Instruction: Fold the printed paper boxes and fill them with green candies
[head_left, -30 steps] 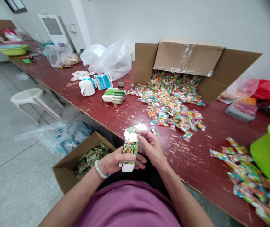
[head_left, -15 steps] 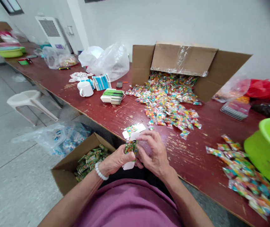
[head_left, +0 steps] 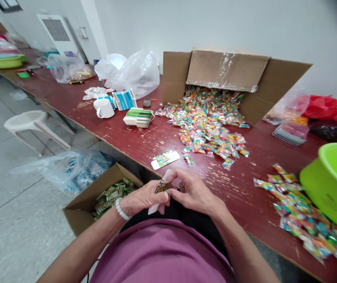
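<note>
Just off the table's front edge, my left hand (head_left: 148,196) is closed around a small printed carton (head_left: 161,186) with white flaps. My right hand (head_left: 188,188) pinches the carton's other side, thumb and forefinger curled on its upper end. Parts of the carton are hidden behind the fingers. A second small carton (head_left: 165,158), patterned with a white flap, lies on the table edge just beyond the hands. Behind it spreads a heap of small wrapped candies (head_left: 206,125), spilling from a cardboard box (head_left: 229,70) tipped on its side.
Below left stands an open carton of green packets (head_left: 113,198), beside a clear bag (head_left: 82,173). A white mug (head_left: 104,108) and a stack of green-and-white flat cartons (head_left: 139,117) sit on the table. At right are a green basin (head_left: 327,184) and more candies (head_left: 306,216).
The carton in my hands has tilted and turned, with less of its printed face showing. My right fingers have curled in closer on it. The view has shifted slightly.
</note>
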Demonstrator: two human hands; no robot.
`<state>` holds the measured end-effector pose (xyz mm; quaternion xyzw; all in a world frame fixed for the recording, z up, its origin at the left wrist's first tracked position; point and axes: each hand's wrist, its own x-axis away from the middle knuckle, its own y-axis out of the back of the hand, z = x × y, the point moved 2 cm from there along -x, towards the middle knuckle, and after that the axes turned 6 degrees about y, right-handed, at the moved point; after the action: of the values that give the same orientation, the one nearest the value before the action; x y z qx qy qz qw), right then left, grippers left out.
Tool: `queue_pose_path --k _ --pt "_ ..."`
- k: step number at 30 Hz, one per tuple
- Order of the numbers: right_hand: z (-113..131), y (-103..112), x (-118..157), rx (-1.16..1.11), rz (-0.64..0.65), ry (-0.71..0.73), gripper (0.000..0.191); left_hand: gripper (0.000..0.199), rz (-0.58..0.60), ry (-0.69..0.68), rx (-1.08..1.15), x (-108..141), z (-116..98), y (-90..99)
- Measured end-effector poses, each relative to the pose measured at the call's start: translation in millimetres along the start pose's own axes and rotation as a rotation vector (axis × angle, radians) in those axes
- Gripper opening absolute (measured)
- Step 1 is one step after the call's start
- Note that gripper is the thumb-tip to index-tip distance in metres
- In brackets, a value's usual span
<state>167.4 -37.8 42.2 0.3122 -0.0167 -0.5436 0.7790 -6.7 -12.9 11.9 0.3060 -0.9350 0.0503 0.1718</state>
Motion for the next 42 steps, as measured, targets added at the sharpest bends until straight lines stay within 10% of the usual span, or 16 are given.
queue_pose_path --k 7,14,21,28,42 --pt "-10 0 2 -0.046 0.123 0.025 0.012 0.024 0.0 0.162 0.056 -4 1 -4.3" --pt "-26 -22 4 -0.152 -0.434 -0.218 0.036 0.03 -0.282 0.123 0.248 -16 9 -11.3" --pt "-43 -20 5 -0.292 -0.471 -0.348 0.029 0.03 -0.297 -0.082 0.223 -14 8 -8.5" --pt "-46 -37 6 -0.605 -0.573 -0.253 0.041 0.061 -0.561 -0.197 0.537 -14 14 -15.3" --pt "-50 -48 11 -0.609 -0.482 -0.178 0.04 0.054 -0.687 -0.279 0.291 -7 18 -21.3"
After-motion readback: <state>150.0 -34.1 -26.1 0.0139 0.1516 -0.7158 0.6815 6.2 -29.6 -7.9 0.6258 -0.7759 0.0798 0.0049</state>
